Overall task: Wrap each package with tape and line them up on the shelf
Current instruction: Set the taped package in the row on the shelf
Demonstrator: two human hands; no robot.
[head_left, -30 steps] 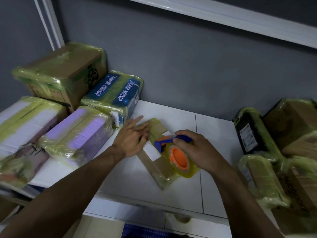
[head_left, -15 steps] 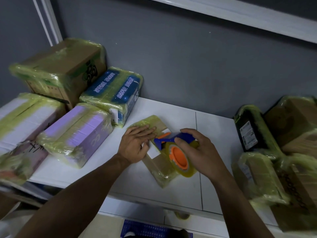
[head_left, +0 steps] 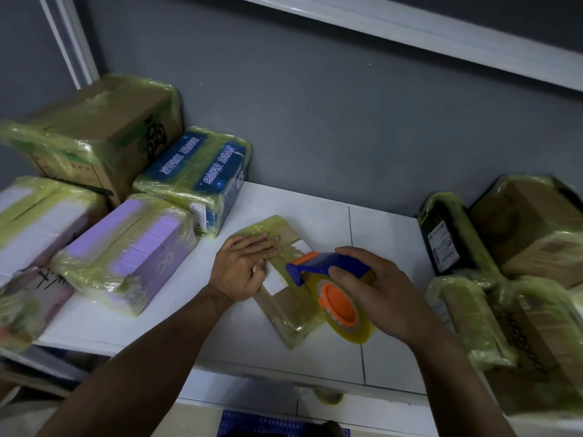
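On the white shelf [head_left: 385, 241], in the gap left at its middle, a small cardboard package [head_left: 280, 310] lies flat and slanted, yellowish tape already filming both ends. The person's left hand [head_left: 243, 266] lies palm-down on its far half, fingers straight and together, apparently to pin the light box so the pull of the tape cannot drag or spin it. The right hand [head_left: 375, 294] curls around the tape dispenser [head_left: 328, 268], holding its orange-cored roll [head_left: 339, 305] upright over the package's near right edge; the blue nose sits low against the top face just beside the white label [head_left: 277, 280], which suits laying a strip down onto it. The two hands are apart but close, one on either side of the label. To the left, the purple box [head_left: 135, 247], the blue box [head_left: 202, 171] and the large brown carton [head_left: 104, 121] sit packed close together toward the wall, wrapped, probably to leave the middle as working room. To the right, a black parcel [head_left: 444, 234] and more taped boxes [head_left: 536, 222] are heaped less neatly; whether they are finished or waiting cannot be told. The small package seems partway through its wrapping and not yet lined up.
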